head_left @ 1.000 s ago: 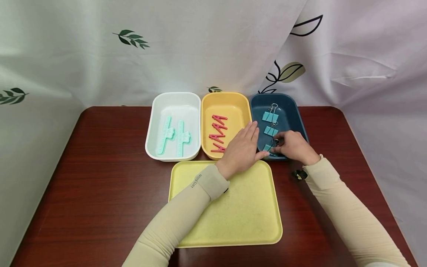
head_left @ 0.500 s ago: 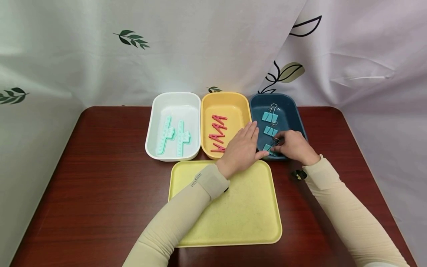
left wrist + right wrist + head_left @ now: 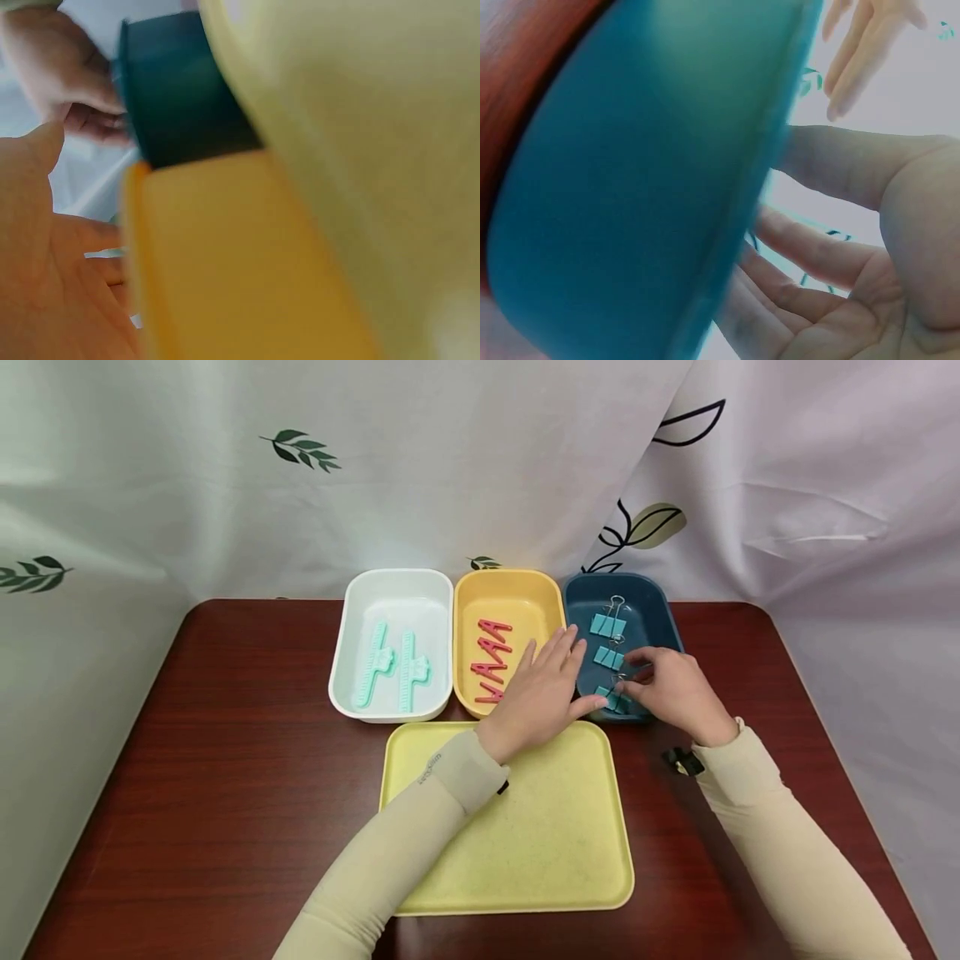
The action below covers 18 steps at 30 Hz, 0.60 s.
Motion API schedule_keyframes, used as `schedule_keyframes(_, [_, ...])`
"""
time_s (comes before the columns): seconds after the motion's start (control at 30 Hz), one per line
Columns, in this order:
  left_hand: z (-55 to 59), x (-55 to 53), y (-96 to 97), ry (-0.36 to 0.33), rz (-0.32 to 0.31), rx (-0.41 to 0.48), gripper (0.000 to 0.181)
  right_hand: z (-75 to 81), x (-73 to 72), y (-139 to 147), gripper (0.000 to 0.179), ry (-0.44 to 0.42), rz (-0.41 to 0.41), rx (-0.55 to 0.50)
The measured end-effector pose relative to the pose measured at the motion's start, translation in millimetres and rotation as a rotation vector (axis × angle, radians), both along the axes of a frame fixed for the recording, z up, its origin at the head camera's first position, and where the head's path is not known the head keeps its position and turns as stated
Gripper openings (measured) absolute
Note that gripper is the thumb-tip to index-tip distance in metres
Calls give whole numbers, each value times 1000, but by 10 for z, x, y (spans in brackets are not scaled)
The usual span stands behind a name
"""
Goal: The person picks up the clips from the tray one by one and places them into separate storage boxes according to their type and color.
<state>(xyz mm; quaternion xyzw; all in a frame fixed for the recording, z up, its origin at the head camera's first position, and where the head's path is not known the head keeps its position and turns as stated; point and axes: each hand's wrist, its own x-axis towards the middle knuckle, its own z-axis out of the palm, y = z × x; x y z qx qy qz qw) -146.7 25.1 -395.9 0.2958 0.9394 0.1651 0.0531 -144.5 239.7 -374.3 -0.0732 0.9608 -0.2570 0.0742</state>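
Three turquoise binder clips lie in a column in the navy container (image 3: 652,606). Beside the nearest binder clip (image 3: 612,700) is my right hand (image 3: 678,689), thumb and index finger parted at its wire handle. In the right wrist view the container's wall hides those fingertips. My left hand (image 3: 536,697) reaches over the front right part of the yellow container (image 3: 510,587), fingers extended toward the navy one and thumb spread near the nearest clip. Nothing shows in its palm in the left wrist view. Several pink clothespins (image 3: 487,672) lie in the yellow container.
To the left stands a white container (image 3: 352,635) with two mint bag clips (image 3: 384,660). A pale yellow tray (image 3: 555,843) lies in front of the containers, under the left forearm. The brown table (image 3: 225,777) ends at a patterned curtain (image 3: 450,468) behind.
My right hand has drawn slightly up and back, its thumb and index finger parting from the nearest binder clip, which shows more fully. The left hand's fingers have spread a little.
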Motion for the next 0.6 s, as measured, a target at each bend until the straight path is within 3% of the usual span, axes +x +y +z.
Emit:
schedule_keyframes(0.27, [274,-3,-346,-1,111,86,86,91,162,-5,42,123,-24,-30])
schedule_keyframes(0.6, [405,78,-941,-2,246,206,87,101,302,49,49,231,-78,-24])
